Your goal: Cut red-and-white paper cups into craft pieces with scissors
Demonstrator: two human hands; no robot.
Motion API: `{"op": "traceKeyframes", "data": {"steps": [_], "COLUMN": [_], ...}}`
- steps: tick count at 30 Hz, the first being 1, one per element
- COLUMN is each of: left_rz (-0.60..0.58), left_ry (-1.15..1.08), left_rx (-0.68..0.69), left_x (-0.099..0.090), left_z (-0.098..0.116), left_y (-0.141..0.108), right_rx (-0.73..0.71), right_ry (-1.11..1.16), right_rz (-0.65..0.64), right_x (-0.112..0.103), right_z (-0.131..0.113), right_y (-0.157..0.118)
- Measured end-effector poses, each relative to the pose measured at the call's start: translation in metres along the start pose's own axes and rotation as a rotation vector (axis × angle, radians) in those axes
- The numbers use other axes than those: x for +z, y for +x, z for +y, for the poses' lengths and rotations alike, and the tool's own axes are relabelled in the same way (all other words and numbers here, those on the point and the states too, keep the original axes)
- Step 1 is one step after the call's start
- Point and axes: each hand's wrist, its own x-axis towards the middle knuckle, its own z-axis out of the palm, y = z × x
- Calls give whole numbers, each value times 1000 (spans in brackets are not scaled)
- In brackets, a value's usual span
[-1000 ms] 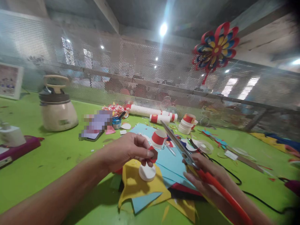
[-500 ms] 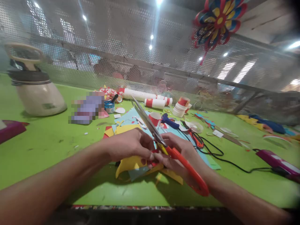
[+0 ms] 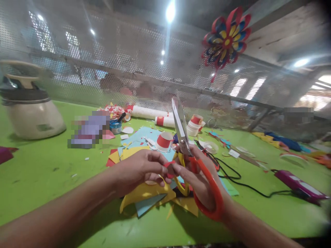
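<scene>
Between the fingertips of my left hand (image 3: 144, 168) and the thumb of my right hand (image 3: 198, 175) is a small red paper piece (image 3: 170, 168). My right hand also carries scissors (image 3: 210, 187) with an orange and a yellow handle loop, the blades pointing up and away. Both hands are closed, the right one with the scissors' handle around it. Beneath them lie yellow paper scraps (image 3: 137, 196) and a blue paper piece (image 3: 150, 205). Just beyond my fingers a cut red-and-white paper cup (image 3: 164, 142) stands on light blue paper (image 3: 141, 134).
A cream jug-like container (image 3: 33, 119) stands at the left, near a blurred-out purple item (image 3: 90, 129). Stacked paper cups (image 3: 146, 112) lie along the back. A blue glue jar (image 3: 115, 126) stands behind the scraps. A black cord runs to a purple power strip (image 3: 297, 184) on the right.
The scissors have swung from leaning left to nearly upright, showing the yellow loop. My hands have drawn slightly apart, and the red paper between them shows more. The camera view has tilted upward.
</scene>
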Motion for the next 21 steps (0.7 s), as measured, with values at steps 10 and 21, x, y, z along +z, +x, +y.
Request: {"op": "traceKeyframes", "data": {"steps": [10,21], "left_rz": [85,133], "left_ry": [-154,-47], "left_rx": [108,146], "left_x": [16,12], "left_z": [-7,-9], "left_y": [-5,0], "right_rx": [-151,-62], "right_ry": [-27,1], "right_rz": [266,247], "right_x": [18,24], "right_z": [-14,-14], "right_y": [3,-1]}}
